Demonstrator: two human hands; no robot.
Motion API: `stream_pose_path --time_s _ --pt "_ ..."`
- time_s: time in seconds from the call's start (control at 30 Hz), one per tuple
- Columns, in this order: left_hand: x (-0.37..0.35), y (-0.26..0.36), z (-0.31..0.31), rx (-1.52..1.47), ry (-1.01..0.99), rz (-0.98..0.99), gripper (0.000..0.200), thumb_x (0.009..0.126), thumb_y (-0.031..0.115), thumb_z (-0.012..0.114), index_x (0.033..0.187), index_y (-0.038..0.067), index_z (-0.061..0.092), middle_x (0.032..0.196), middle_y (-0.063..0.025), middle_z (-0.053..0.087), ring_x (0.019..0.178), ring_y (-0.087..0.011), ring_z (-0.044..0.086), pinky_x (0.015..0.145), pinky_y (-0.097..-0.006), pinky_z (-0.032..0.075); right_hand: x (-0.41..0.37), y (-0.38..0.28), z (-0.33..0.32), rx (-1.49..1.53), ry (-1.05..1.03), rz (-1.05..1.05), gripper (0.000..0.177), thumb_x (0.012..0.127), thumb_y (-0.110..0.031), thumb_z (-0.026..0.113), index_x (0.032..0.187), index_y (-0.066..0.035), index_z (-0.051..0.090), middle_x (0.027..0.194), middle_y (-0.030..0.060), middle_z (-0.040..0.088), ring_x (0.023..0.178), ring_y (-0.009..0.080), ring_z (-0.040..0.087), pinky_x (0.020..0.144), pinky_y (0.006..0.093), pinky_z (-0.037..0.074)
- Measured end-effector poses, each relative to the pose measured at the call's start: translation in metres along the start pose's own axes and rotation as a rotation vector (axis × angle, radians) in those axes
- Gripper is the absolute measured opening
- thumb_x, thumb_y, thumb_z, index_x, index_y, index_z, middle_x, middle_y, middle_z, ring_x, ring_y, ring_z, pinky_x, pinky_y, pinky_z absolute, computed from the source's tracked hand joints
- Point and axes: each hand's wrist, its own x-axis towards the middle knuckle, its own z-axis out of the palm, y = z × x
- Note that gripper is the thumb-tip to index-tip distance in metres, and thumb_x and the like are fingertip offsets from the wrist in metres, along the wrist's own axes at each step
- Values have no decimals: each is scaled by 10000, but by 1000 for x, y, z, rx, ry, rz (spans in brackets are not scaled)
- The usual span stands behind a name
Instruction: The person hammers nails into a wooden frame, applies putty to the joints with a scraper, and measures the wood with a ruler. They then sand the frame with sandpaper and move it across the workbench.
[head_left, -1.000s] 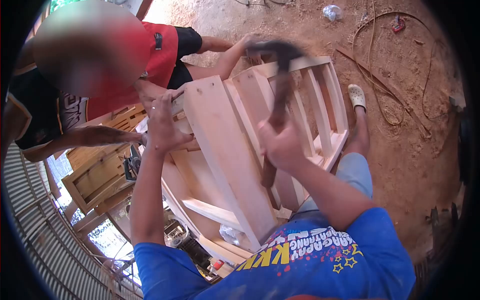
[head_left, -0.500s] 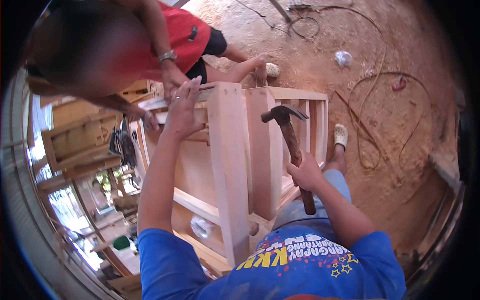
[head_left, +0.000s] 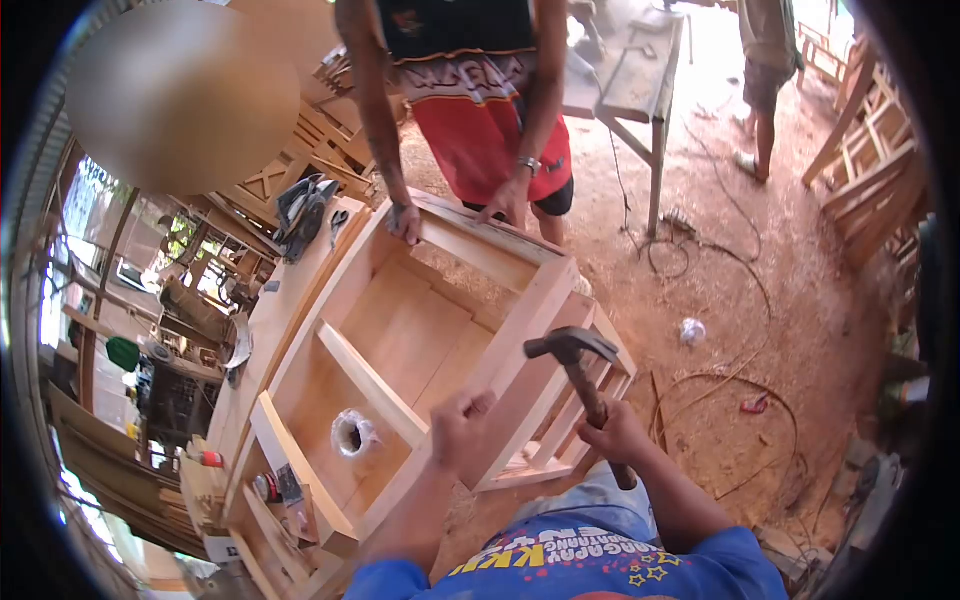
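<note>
Over dirt floor point(head_left: 720, 330), right hand point(head_left: 615, 435) grips hammer point(head_left: 578, 362); left hand point(head_left: 460, 425) grips frame point(head_left: 520, 320).

Right hand point(head_left: 615, 440) grips a hammer point(head_left: 578, 362), head toward eleven o'clock. Left hand point(head_left: 458, 428) rests on the wooden frame point(head_left: 520, 330) a co-worker point(head_left: 480, 130) holds at twelve.

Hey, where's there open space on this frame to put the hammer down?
Bare: the panel inside the wooden frame, between the cross slat and the far rail. Crowded: the near compartment holds a plastic bag, and tools line the bench strip left of the frame.
</note>
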Motion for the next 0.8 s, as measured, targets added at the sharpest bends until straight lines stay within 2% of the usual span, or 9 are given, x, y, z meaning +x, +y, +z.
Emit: stream_pose_path --time_s 0.1,0.2,0.3,0.43,0.53,0.6,0.7,0.73,0.8 --pt "-67 5 -14 -218 -352 -214 285 919 256 798 1069 19 750 909 -95 731 792 -145 650 726 -341 542 -16 -14 39 -90 -131 -38 199 866 -154 768 998 -39 675 679 -7 591 625 85 521 580 315 459" --pt "-136 13 -27 -543 -247 -39 423 926 326 794 1202 23 689 1057 -124 724 907 -160 661 811 -349 557 -58 -49 94 -212 -279 -50 321 857 -161 772 1161 -65 736 703 30 640 663 93 558 619 322 482" --pt "-204 -15 -34 -898 -262 -256 583 963 295 752 1408 -11 533 1197 -103 681 1095 -175 664 1007 -369 524 -96 -37 156 -274 -442 -340 477 863 -171 743 1322 -79 652 830 144 732 740 252 733 706 381 555" --pt "-268 -42 -58 -1073 -16 -460 399 1011 256 689 1271 -28 584 1113 -96 677 1075 -181 675 986 -377 533 -127 -29 224 -441 -591 -396 420 870 -166 734 1259 -57 620 852 209 716 770 403 729 692 445 564" --pt "-293 -51 -70 -1025 281 -348 252 1024 182 639 1177 -16 608 1049 -81 668 1034 -176 676 933 -354 543 -144 -52 264 -569 -676 -288 286 873 -177 740 1086 -40 607 823 239 692 766 458 699 664 492 553" --pt "-301 -54 -97 -989 414 -292 167 1010 144 627 1085 -2 597 1020 -81 666 1007 -172 663 921 -343 534 -145 -62 289 -595 -767 -367 293 876 -190 747 1084 -39 608 809 236 686 759 462 696 659 502 548" --pt "-313 -55 -134 -1048 604 -362 231 991 158 639 1150 -3 592 1018 -92 688 935 -154 652 866 -323 538 -139 -76 314 -705 -882 -605 327 888 -262 767 1073 -38 616 839 213 702 802 429 703 696 494 545" --pt "-314 -62 -139 -1052 749 -278 198 986 147 637 1115 7 581 999 -78 670 878 -139 640 819 -309 537 -135 -79 319 -750 -922 -674 339 892 -280 767 1079 -38 621 856 204 710 817 414 706 710 485 546" --pt "-328 -70 -162 -1056 892 -342 183 975 145 641 1087 26 557 944 -57 644 811 -121 622 762 -296 532 -129 -82 320 -830 -1005 -721 349 901 -302 763 1094 -39 638 883 183 723 839 385 710 735 468 551"
